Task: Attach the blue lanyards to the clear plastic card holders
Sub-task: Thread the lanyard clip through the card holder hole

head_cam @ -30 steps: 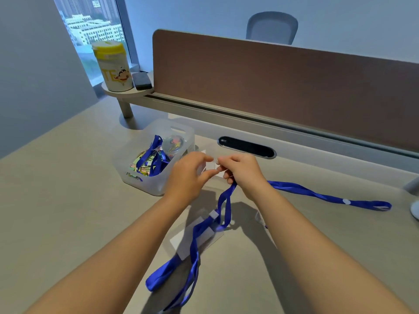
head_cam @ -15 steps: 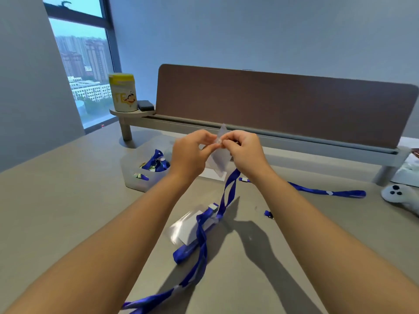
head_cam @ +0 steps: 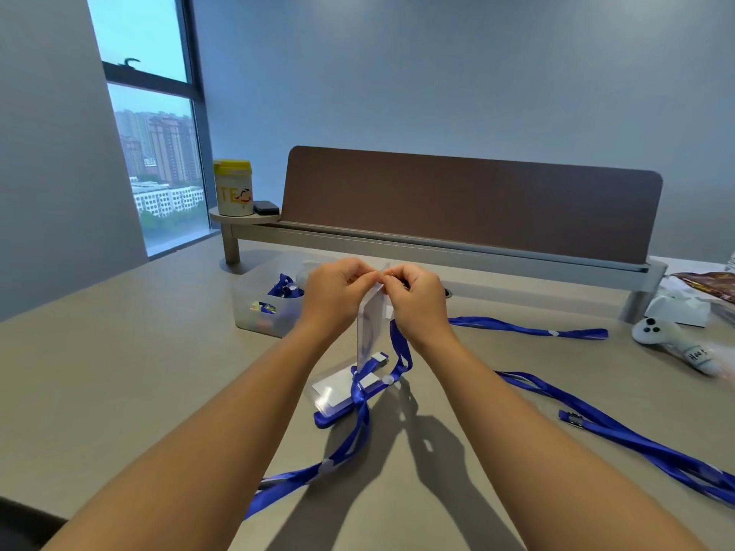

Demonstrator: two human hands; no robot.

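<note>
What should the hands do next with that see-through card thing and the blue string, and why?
Probably clip the blue lanyard onto the top edge of the clear card holder. Both the left hand and the right hand pinch that edge, held up off the desk, and the lanyard hangs from the right hand; whether it is fastened is hidden.

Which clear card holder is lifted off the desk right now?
The card holder pinched at its top by the left hand and right hand; the other holder lies flat on the desk.

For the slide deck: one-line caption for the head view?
Both hands pinch a clear card holder top above the desk, blue lanyard hanging.
</note>
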